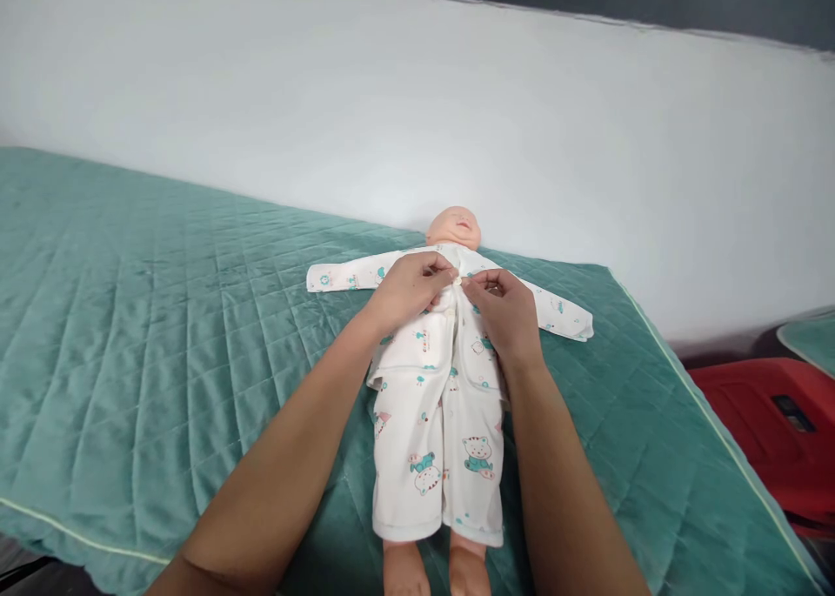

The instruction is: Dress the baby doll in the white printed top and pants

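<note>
A baby doll (455, 225) lies on its back, its head toward the wall and its feet toward me. It wears a white printed jacket (425, 342) and matching trousers (410, 439), with the sleeves stretched out to both sides. Over the chest, my left hand (417, 284) pinches the jacket's front edge beside a small pale button (457, 280). My right hand (502, 304) pinches the other front edge, close to the same button. Below that point the jacket front hangs apart toward the hem. The fingertips partly hide the button and its buttonhole.
A green quilted cover (196, 335) spreads under the doll, with a pale piped edge on the right. Behind it rises a white wall (391, 100). A red plastic chair (763, 422) stands beyond the right edge, near another green surface (812, 339).
</note>
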